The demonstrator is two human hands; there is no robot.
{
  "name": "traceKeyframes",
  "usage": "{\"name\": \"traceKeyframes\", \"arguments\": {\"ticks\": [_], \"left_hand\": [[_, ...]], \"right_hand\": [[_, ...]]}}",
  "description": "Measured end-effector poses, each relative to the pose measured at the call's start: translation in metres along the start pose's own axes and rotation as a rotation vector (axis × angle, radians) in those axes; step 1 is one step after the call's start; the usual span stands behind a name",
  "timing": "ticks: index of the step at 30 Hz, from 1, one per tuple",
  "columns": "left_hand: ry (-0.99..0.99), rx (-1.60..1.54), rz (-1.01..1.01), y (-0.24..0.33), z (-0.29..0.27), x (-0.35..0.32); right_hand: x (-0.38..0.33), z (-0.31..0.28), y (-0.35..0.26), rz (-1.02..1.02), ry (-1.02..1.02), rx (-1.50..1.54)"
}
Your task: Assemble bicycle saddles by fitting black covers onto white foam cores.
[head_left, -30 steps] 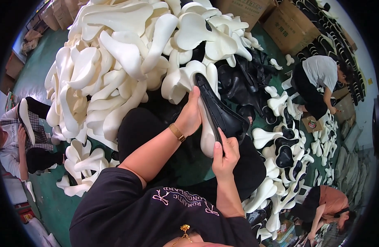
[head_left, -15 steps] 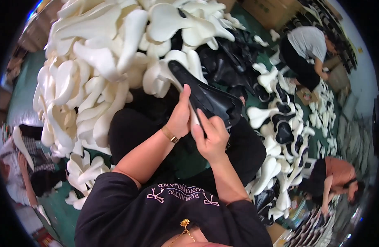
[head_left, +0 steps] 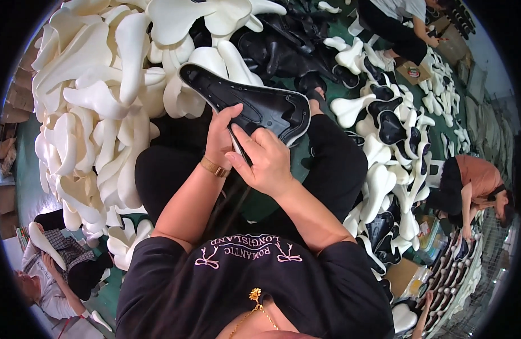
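In front of my lap I hold a bicycle saddle (head_left: 254,104), its black plastic underside turned up and a thin pale foam edge showing along its rim. Its narrow nose points to the far left, its wide rear to the right. My left hand (head_left: 222,135) grips the near edge, thumb on top and the other fingers hidden beneath. Beside it, my right hand (head_left: 264,162) is closed on the same near edge, with the index finger and thumb pressed at the rim. A narrow black strip shows by those fingers; I cannot tell whether it is part of the saddle.
Cream foam saddle pads (head_left: 91,96) are heaped high at the left. Black saddle pieces (head_left: 277,48) lie beyond my hands. Pads and black bases (head_left: 379,164) cover the floor at right. Co-workers sit at far right (head_left: 478,175), upper right (head_left: 396,22) and lower left (head_left: 57,271).
The saddle has turned so more of its underside faces up, and its nose swings further left. Both hands shift slightly left with it. The whole view has also shifted.
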State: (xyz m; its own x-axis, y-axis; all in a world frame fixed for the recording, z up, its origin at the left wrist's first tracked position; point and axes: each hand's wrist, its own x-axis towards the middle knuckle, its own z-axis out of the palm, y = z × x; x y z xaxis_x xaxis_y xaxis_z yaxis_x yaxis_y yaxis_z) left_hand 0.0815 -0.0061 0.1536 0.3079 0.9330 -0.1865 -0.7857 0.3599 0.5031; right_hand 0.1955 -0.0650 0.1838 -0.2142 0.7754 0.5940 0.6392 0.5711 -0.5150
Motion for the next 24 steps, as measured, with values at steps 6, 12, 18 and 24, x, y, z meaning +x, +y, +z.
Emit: {"name": "traceKeyframes", "arguments": {"ticks": [6, 12, 18, 24], "left_hand": [[0.017, -0.087, 0.022, 0.015, 0.003, 0.004], [0.006, -0.099, 0.030, 0.019, 0.005, 0.002], [0.033, -0.010, 0.194, 0.016, -0.003, 0.011], [0.144, 0.357, 0.261, 0.027, 0.002, 0.026]], "right_hand": [[0.006, -0.031, 0.031, 0.262, 0.313, 0.411], [0.002, -0.040, 0.049, 0.986, 0.076, 1.171], [-0.026, -0.021, 0.054, 0.955, -0.047, 1.213], [-0.049, -0.065, 0.068, 1.104, -0.033, 1.166]]}}
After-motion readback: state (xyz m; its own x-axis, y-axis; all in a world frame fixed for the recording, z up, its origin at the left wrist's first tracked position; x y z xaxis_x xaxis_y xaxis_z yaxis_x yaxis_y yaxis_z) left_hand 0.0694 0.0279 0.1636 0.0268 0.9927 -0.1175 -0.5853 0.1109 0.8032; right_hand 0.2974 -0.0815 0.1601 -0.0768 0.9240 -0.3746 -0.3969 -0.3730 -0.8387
